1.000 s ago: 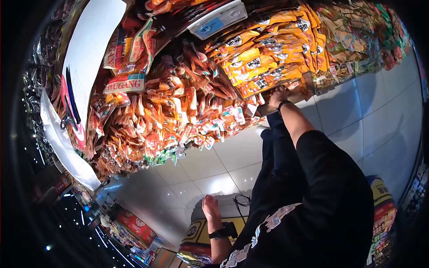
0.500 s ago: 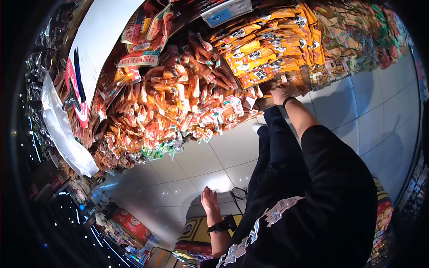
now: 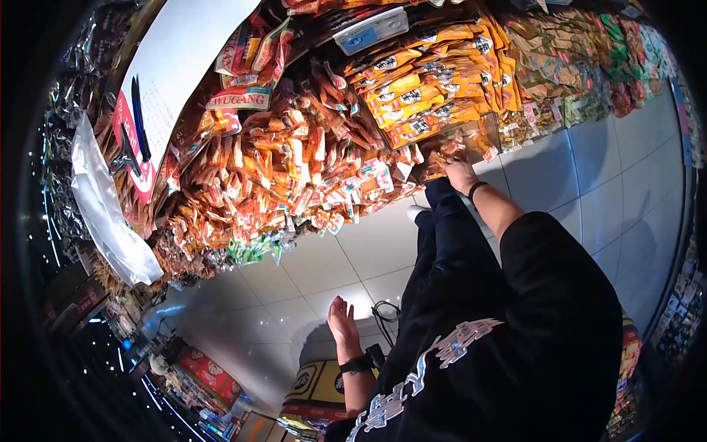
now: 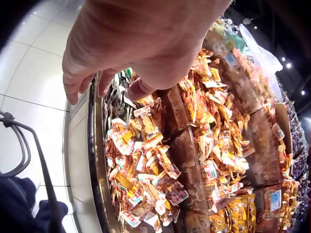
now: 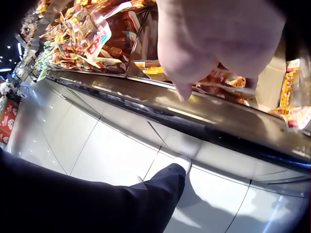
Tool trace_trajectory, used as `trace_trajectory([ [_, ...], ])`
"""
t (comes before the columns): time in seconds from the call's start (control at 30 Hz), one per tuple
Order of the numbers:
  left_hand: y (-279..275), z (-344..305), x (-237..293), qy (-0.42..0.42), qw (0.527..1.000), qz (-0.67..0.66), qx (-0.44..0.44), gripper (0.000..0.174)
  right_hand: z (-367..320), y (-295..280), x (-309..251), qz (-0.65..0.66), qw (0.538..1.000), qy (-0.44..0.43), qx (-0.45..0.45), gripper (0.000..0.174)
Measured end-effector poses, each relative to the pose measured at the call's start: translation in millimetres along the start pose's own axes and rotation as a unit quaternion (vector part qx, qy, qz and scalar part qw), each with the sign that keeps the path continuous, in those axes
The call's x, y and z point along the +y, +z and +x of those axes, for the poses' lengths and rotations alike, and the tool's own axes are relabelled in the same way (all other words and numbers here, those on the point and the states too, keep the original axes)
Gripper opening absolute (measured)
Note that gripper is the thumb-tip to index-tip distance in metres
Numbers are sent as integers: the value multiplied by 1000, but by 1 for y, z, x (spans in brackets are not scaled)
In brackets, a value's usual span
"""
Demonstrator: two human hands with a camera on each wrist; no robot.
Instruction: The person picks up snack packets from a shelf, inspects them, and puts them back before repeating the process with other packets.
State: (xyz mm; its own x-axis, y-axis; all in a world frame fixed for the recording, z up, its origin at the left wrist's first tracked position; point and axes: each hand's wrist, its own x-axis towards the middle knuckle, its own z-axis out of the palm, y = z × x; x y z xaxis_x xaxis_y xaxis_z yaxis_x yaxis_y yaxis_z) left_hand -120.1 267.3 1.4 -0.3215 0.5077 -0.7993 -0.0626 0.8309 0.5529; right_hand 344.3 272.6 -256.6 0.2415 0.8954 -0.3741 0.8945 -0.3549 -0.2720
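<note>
My left hand [image 3: 342,324] hangs over the floor in the head view with relaxed, slightly bent fingers and holds nothing. The left wrist view shows that hand [image 4: 141,43] in front of bins of small packets [image 4: 146,165]. At the front edge of the display, my right hand [image 3: 461,175] reaches among loose red-brown packets [image 3: 482,140], below the stacked yellow packets [image 3: 420,96]. In the right wrist view this hand [image 5: 218,39] points down over red packets [image 5: 221,77] at the metal edge; its palm side is hidden, so a grip cannot be confirmed.
Heaped orange-red packets [image 3: 280,155] fill the display to the left. A white sheet [image 3: 184,59] with a dark pen [image 3: 138,121] lies at the upper left, and a price sign [image 3: 370,33] stands at the top. A black cable [image 3: 385,317] loops near the tiled floor [image 3: 294,272].
My right hand has shifted slightly down in the head view, with its fingers by loose packets, and more of the bin shows. My left hand has risen a little in the picture. The view has shifted.
</note>
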Motion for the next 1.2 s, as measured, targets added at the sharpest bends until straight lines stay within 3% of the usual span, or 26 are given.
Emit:
trace_trajectory([
  [0.2, 2, 0, 0, -5, 1000, 3, 1, 51, -10, 3, 4, 23, 998, -32, 44, 22],
  [0.43, 4, 0, -1, 2, 1000, 0, -11, 48, -1, -3, 19, 57, 998, -17, 17, 22],
  [0.63, 1, 1, 2, 10, 999, -14, -30, 48, 4, -42, 25, 113, 991, 75, 9, 28],
  [0.8, 14, -4, 18, 41, 994, -23, -95, 48, -17, -90, 21, 167, 975, 132, 57, 35],
  [0.93, 28, -13, 31, 61, 987, -12, -145, 46, -27, -90, 26, 213, 948, 169, 165, 22],
  [1.03, 32, -20, 37, 68, 974, -3, -216, 41, -51, -112, 19, 264, 929, 197, 170, 21],
  [1.13, 38, -27, 42, 74, 953, 21, -292, 41, -90, -146, 2, 322, 917, 184, 148, 22],
  [1.2, 43, -33, 43, 90, 939, 36, -330, 41, -110, -150, -4, 314, 919, 147, 190, 26],
])
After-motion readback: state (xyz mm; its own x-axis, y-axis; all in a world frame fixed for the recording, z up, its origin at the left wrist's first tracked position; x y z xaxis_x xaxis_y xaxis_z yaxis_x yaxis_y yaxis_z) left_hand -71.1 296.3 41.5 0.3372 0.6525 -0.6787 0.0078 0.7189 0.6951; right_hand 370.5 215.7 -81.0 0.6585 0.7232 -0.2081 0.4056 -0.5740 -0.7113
